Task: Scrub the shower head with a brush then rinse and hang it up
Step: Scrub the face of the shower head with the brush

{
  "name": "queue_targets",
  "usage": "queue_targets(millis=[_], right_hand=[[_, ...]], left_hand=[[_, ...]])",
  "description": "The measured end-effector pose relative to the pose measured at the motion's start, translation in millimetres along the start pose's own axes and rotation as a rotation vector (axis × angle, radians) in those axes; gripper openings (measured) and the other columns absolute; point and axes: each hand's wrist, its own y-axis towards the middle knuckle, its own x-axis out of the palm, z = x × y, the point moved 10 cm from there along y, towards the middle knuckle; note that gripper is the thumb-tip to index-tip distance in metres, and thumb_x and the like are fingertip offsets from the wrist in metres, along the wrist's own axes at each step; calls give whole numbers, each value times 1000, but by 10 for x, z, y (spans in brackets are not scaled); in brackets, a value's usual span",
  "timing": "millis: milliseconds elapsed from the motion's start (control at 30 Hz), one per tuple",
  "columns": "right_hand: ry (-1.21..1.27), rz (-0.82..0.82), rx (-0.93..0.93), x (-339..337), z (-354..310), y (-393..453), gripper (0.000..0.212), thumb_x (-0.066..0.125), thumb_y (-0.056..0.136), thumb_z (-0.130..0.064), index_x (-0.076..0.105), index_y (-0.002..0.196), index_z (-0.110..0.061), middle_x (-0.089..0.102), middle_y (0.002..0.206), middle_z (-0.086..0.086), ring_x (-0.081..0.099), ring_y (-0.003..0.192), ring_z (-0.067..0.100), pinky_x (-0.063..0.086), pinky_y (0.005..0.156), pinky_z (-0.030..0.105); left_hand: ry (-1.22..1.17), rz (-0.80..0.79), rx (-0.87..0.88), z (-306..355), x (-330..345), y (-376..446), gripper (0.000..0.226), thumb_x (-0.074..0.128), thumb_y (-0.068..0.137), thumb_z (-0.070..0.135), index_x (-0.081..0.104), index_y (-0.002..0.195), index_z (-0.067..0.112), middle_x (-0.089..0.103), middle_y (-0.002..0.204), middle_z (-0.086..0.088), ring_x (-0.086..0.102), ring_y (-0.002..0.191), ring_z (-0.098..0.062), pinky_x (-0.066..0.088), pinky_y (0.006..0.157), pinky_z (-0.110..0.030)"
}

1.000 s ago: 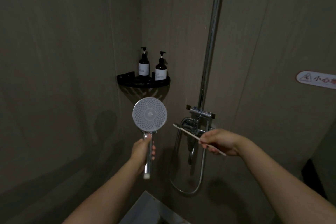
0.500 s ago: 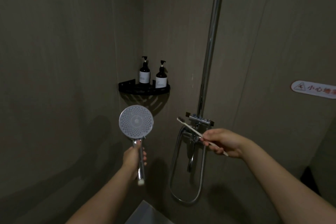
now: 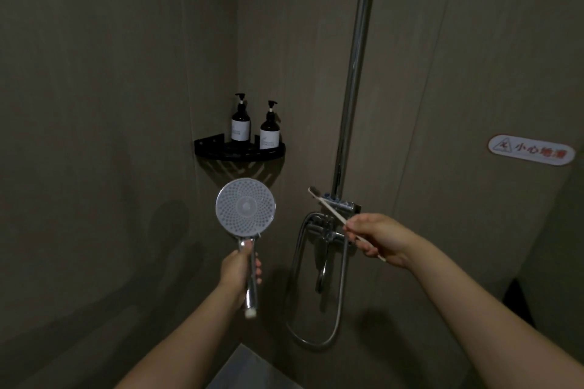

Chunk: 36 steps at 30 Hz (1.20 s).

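A round shower head [image 3: 245, 206] with a pale nozzle face points toward me, upright on a chrome handle. My left hand [image 3: 239, 268] is wrapped around that handle, in the middle of the view. My right hand [image 3: 377, 237] pinches a thin pale toothbrush [image 3: 328, 209], its bristle end raised up and to the left, a short gap right of the shower head. Brush and shower head are apart.
A chrome riser pipe [image 3: 354, 73] runs up the wall to a mixer valve [image 3: 328, 227], with a hose loop [image 3: 316, 325] hanging below. A black corner shelf [image 3: 240, 153] holds two dark pump bottles [image 3: 240, 123]. A warning sign [image 3: 531, 150] is on the right wall.
The view tilted; the shelf and valve sit at new spots in the frame. My left hand brought the shower head slightly right, closer to the brush. The toothbrush tip stays raised.
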Motion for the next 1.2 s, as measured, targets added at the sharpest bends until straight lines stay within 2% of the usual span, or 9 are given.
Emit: queue_targets(millis=[367, 467, 600, 767, 867, 967, 1033, 1100, 1200], right_hand=[[29, -151, 6, 203, -105, 71, 18, 44, 95, -8, 58, 83, -4, 54, 60, 3, 40, 36, 5, 28, 28, 13], [93, -53, -1, 92, -86, 189, 19, 44, 95, -9, 57, 83, -4, 53, 56, 1, 40, 35, 5, 28, 27, 13], [61, -30, 3, 25, -59, 271, 19, 46, 94, -12, 59, 81, -7, 55, 54, 0, 40, 35, 5, 29, 27, 14], [48, 277, -35, -329, 57, 391, 24, 45, 96, -16, 54, 74, -11, 43, 39, -6, 31, 27, 4, 21, 26, 11], [-256, 425, -3, -547, 194, 452, 31, 51, 94, -21, 54, 64, -13, 42, 45, -2, 37, 33, 8, 26, 29, 15], [-625, 458, -16, -612, 297, 605, 32, 56, 91, -17, 54, 59, -15, 48, 56, 2, 45, 50, 14, 32, 45, 22], [-826, 377, 19, -559, 475, 762, 23, 53, 92, -16, 62, 71, -12, 56, 64, 3, 54, 61, 17, 37, 51, 21], [-984, 296, 90, -497, 723, 931, 22, 51, 93, -18, 66, 96, -2, 66, 88, 13, 63, 86, 26, 47, 69, 24], [-1115, 180, 155, -356, 1046, 1193, 28, 48, 93, -17, 63, 110, 0, 64, 116, 19, 60, 108, 28, 46, 88, 26]], left_hand=[[-5, 34, 25, 64, -61, -11, 29, 48, 94, 30, 53, 78, 7, 49, 62, -10, 44, 50, -19, 37, 48, -25], [7, 48, 32, 100, -104, -19, 29, 48, 94, 30, 53, 78, 7, 50, 62, -10, 44, 50, -19, 38, 45, -23], [-4, 50, 39, 138, -163, -17, 30, 47, 94, 30, 52, 77, 7, 49, 61, -10, 43, 50, -19, 37, 47, -24], [-16, 66, 31, 129, -274, 22, 31, 48, 93, 32, 53, 75, 8, 49, 60, -9, 44, 44, -17, 37, 45, -23], [-4, 87, 32, 116, -381, 36, 32, 49, 92, 34, 55, 77, 8, 51, 60, -9, 46, 43, -16, 39, 45, -24], [-6, 108, 33, 118, -513, 43, 31, 49, 92, 35, 57, 79, 9, 52, 61, -8, 47, 47, -18, 40, 46, -26], [-18, 122, 37, 124, -608, 38, 30, 49, 93, 35, 57, 80, 9, 53, 61, -8, 48, 46, -17, 41, 45, -26], [-26, 143, 41, 139, -710, 36, 31, 48, 93, 35, 57, 80, 8, 53, 61, -8, 48, 44, -16, 42, 43, -25], [-50, 191, 56, 180, -857, 22, 29, 47, 94, 33, 54, 79, 9, 51, 61, -8, 47, 40, -14, 40, 39, -21]])
